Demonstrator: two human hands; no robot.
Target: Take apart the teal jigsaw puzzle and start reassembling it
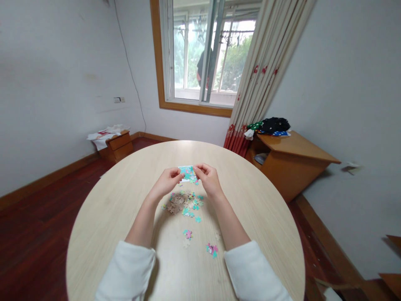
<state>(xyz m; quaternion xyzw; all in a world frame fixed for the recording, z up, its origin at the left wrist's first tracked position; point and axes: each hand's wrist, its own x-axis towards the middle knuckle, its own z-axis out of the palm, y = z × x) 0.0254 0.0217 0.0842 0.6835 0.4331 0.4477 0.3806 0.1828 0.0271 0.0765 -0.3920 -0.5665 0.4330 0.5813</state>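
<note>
Both hands are at the far half of a round pale table, sleeves pushed back from the wrists. The left hand is at the left edge of a picture card; the right hand is at its right edge. On each hand the fingers are curled in and the thumb is brought close to the forefinger — whether they pinch the card or a small piece, I cannot tell. The card, mostly turquoise with a white border, lies between the two hands. Nearer the wearer is a heap of puzzle pieces, some brown, some coloured. A turquoise piece lies just beside it; two pink-and-turquoise clusters — one left, one right — lie closer still.
</note>
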